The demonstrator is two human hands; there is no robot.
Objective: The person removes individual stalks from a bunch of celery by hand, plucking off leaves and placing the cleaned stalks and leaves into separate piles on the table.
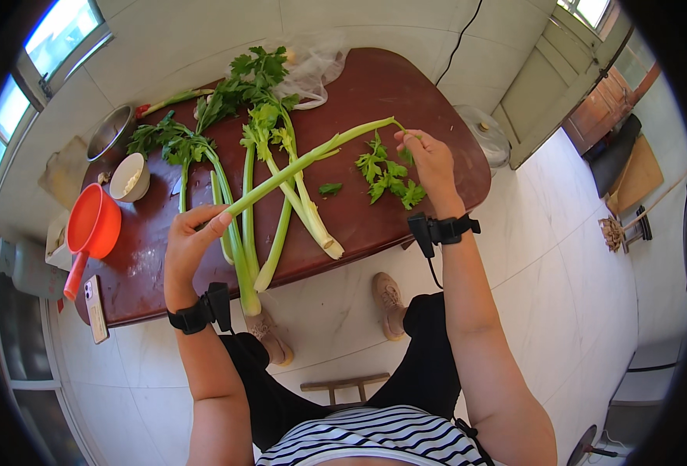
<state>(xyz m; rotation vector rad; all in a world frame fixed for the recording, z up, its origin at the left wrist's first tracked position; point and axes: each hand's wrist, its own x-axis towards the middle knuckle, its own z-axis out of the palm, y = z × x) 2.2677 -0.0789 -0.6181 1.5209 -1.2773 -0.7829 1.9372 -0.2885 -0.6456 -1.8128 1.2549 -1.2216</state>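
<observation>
A long celery stalk (pixel 305 165) spans the space between my hands, above the table. My left hand (pixel 189 239) grips its thick lower end. At the thin upper end, the fingers of my right hand (pixel 429 160) pinch a leafy sprig at the bent tip. Just below and left of that hand, loose celery leaves (pixel 387 177) lie in a small heap. Under the held stalk rest several more celery stalks (pixel 249 204), some with leafy tops (pixel 262 125) at the back. A single torn leaf (pixel 330 189) lies between the stalks and the heap.
The dark red table (pixel 390 93) also carries a clear plastic bag (pixel 314 70), a steel bowl (pixel 112 134), a white bowl (pixel 130 177), an orange-red ladle (pixel 93 221) and a phone (pixel 95 309) at the front-left edge. Celery ends overhang the front edge. A glass lid (pixel 483 137) stands beyond the right side.
</observation>
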